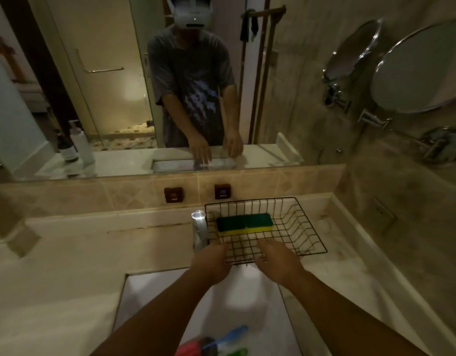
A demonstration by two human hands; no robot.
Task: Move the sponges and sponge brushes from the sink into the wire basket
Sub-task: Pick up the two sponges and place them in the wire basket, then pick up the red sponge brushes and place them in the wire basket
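Observation:
A black wire basket (306,227) stands on the counter behind the sink, right of the tap. A green-and-yellow sponge (243,223) lies inside it near the back left. My left hand (211,264) and my right hand (278,263) both rest at the basket's front rim, fingers curled over the wire. In the white sink (154,299), at the bottom of the view, lie a blue-handled sponge brush (230,336), a red sponge (193,348) and a green piece (238,352), partly cut off by the frame edge.
A chrome tap (199,232) stands just left of the basket. Hot and cold buttons (173,194) sit on the tiled backsplash below a large mirror. A round shaving mirror (422,70) juts out from the right wall. Beige counter (67,278) surrounds the sink.

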